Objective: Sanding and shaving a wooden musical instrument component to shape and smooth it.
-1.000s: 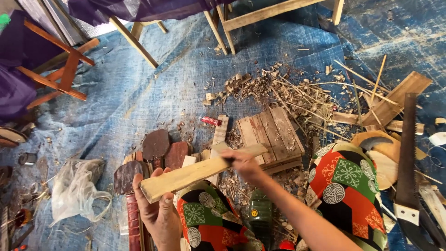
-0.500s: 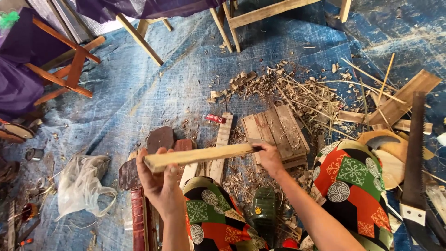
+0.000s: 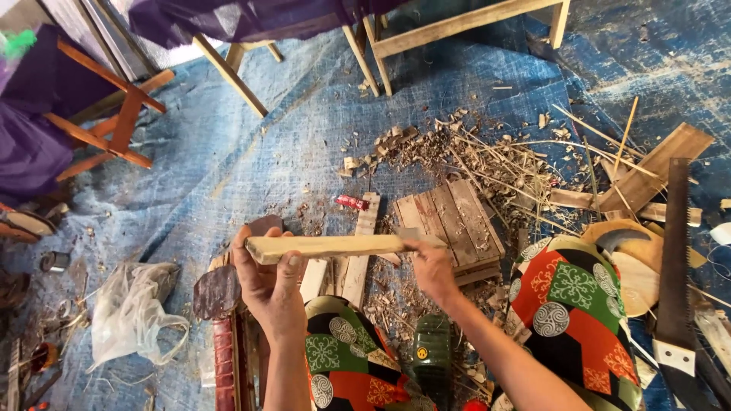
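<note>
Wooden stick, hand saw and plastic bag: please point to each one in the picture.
wooden stick [image 3: 335,246], head view, middle of its pale length.
hand saw [image 3: 675,251], head view, middle of the dark blade.
plastic bag [image 3: 133,310], head view, crumpled centre.

Blue tarp [image 3: 251,152] covers floor; wooden stool legs [image 3: 449,30] at top, folding wooden frame [image 3: 114,125] left; daylight.
</note>
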